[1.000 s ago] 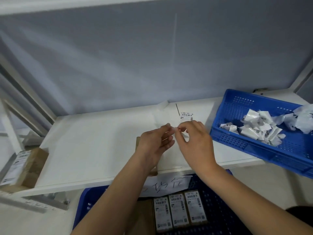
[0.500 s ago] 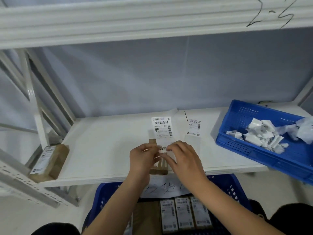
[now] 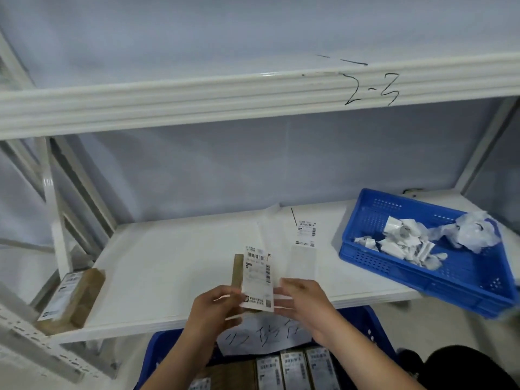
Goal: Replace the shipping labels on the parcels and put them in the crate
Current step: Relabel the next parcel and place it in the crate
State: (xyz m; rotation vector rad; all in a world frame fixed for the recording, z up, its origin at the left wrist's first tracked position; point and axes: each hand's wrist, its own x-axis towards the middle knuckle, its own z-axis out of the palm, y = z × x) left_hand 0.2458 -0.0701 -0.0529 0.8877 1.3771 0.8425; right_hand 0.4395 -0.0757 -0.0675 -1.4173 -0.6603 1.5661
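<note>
Left hand (image 3: 216, 302) pinching near end of label (image 3: 257, 280), long axis running far over parcel (image 3: 237, 270); right hand (image 3: 302, 298) fingers loosely released just right.

My white label (image 3: 257, 280) bore black barcodes; the parcel (image 3: 237, 270) behind was brown, the right-hand tray (image 3: 422, 280) blue.

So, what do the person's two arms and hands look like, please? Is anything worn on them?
Both forearms are bare up to the bottom edge of the picture: no sleeves show. The left hand and the right hand wear no gloves. No ring, watch or wristband shows on the fingers or wrists. No markings can be made out.
</note>
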